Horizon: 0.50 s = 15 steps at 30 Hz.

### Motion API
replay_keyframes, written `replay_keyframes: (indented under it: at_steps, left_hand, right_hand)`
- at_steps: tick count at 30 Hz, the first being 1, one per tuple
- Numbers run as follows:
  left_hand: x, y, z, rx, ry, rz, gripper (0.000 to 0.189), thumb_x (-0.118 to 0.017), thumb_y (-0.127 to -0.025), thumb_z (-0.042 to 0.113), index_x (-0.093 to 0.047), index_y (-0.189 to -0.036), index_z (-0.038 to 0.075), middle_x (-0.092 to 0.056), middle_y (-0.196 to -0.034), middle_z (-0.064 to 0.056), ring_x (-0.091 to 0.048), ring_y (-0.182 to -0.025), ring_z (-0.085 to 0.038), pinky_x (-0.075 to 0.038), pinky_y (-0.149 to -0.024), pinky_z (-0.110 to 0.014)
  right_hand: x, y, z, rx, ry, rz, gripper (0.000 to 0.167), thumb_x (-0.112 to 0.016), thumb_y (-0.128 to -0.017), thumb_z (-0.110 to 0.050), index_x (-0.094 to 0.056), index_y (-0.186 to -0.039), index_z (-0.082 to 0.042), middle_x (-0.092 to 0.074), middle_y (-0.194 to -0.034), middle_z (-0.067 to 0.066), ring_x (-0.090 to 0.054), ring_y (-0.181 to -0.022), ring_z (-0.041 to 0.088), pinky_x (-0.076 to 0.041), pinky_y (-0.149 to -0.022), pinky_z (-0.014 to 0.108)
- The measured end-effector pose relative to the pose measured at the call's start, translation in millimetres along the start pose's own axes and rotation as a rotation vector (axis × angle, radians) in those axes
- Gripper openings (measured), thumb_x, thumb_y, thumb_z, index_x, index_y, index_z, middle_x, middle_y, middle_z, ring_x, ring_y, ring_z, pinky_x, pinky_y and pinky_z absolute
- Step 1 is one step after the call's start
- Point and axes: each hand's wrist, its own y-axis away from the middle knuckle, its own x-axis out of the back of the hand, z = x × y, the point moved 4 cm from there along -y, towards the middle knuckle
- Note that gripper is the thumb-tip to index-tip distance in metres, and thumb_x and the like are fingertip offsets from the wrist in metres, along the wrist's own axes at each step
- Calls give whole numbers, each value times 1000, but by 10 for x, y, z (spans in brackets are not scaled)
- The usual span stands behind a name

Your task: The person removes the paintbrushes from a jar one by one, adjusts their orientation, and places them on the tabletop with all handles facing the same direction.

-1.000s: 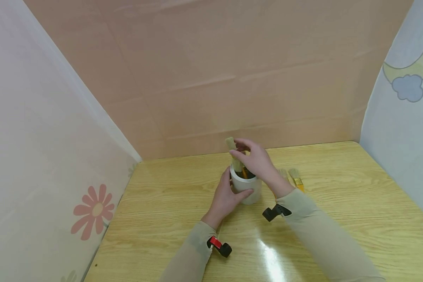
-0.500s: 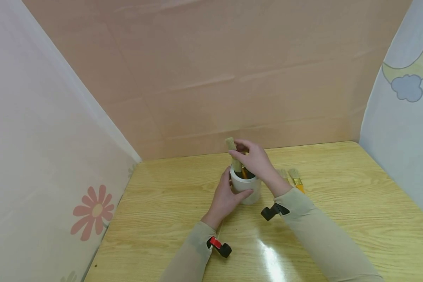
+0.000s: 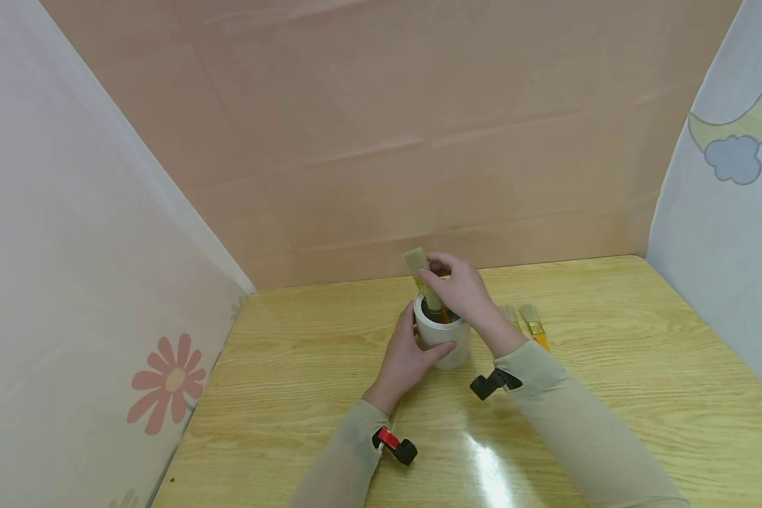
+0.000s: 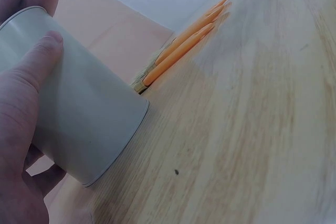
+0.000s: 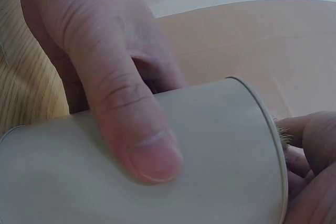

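Note:
A white cylindrical canister (image 3: pixel 443 346) stands mid-table, its mouth facing up, with my left hand (image 3: pixel 406 360) gripping its side. In the left wrist view the thumb lies along the wall of the canister (image 4: pixel 89 114). At the rim, my right hand (image 3: pixel 463 286) pinches a flat paintbrush (image 3: pixel 414 259), pale bristles upward and tilted to the left. More pale bristles and an orange handle (image 3: pixel 446 315) show inside the mouth. The right fingertips are partly hidden behind the hand. In the right wrist view, a few bristles (image 5: pixel 284 136) peek past the rim.
More paintbrushes (image 3: pixel 535 323) with orange handles lie on the wooden table (image 3: pixel 305 367) to the right of the canister, partly behind the right forearm. A pinkish-brown backdrop (image 3: pixel 381 141) rises behind the table, and white patterned sheets flank both sides.
The paintbrush in my right hand has turned and tilted slightly left, showing more of its flat bristle face and ferrule. The left hand and canister hold still.

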Motion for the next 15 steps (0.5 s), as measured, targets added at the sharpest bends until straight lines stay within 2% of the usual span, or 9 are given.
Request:
replay_keyframes:
  at_steps: [15]
  left_hand:
    - [4,-4,19,9,-2,-1,105,-93,-93,40,-28,-174,29,-46,-163,7,-51,-145,-16,-47,-119,-46]
  right_hand:
    - [107,65,-60,-21,-59,55,49,-72,-110,-33,-65,-149,-5,-73,-135,15,-65,-130,35,-56,-104,58]
